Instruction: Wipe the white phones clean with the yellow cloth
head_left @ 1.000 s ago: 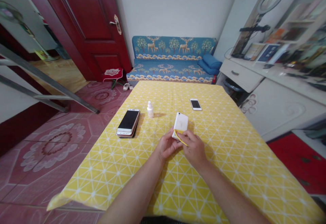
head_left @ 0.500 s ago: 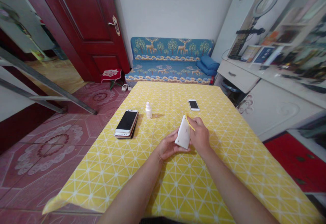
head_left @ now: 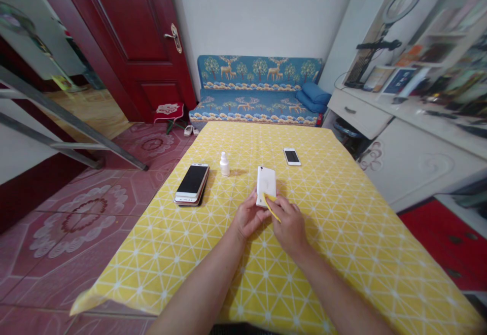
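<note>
A white smartphone (head_left: pixel 266 181) is held up over the table with its back toward me and its camera at the top left corner. My left hand (head_left: pixel 249 217) is closed around its lower end. In my right hand (head_left: pixel 289 223) is a thin yellow cloth (head_left: pixel 273 208), pinched and pressed to the lower part of the phone's back. Left of the hands stands a small white bottle (head_left: pixel 224 164). Farther left lies a stack of smartphones (head_left: pixel 192 182), the top one white with a dark screen. A smaller white phone (head_left: pixel 292 157) lies beyond my right hand.
A yellow patterned cloth (head_left: pixel 152 254) covers the table. Behind it stands a blue sofa (head_left: pixel 258 99). On the right is a white cabinet (head_left: pixel 414 147) with a ring light (head_left: pixel 403 2); a metal ladder (head_left: pixel 83 127) leans at the left.
The phone has turned more upright and flatter toward me. My right hand with the yellow cloth has moved from the phone's upper edge down to its lower back.
</note>
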Action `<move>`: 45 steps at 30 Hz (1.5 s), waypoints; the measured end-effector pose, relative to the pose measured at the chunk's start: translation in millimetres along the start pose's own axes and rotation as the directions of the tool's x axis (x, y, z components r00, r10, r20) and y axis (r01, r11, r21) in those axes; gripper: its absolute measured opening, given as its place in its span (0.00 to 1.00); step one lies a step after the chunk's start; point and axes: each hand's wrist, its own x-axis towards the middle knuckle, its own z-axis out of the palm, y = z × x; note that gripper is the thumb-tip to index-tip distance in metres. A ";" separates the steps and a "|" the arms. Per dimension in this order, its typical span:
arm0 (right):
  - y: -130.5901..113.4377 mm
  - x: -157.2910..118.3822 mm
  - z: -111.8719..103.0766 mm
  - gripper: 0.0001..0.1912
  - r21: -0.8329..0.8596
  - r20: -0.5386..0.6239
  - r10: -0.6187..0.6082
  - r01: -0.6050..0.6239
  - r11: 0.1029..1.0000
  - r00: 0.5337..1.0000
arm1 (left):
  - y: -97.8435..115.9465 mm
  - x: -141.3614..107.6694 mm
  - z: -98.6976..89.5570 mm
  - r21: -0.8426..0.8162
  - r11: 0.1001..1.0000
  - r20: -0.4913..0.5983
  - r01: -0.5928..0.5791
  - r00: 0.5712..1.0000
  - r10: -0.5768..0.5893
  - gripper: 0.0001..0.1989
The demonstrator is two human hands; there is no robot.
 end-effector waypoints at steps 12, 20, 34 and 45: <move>51.9 35.2 -23.1 0.24 0.009 -0.031 0.350 -0.350 0.937 0.936 | -4.3 -4.3 7.3 0.228 0.940 0.130 0.253 0.949 -0.287 0.29; 76.8 56.7 -38.0 0.18 0.193 0.073 0.416 -0.422 0.886 0.906 | -0.9 -4.9 5.3 0.189 0.923 0.219 0.336 0.901 -0.373 0.33; 56.7 31.8 -10.0 0.18 0.602 0.090 0.434 -0.396 0.694 0.897 | 7.4 -7.3 5.3 0.067 0.978 0.094 0.198 0.975 -0.203 0.31; 43.3 19.8 -18.2 0.17 0.544 0.069 0.366 -0.342 0.766 0.928 | -4.6 3.6 -11.9 0.162 0.986 -0.135 0.037 0.991 -0.015 0.33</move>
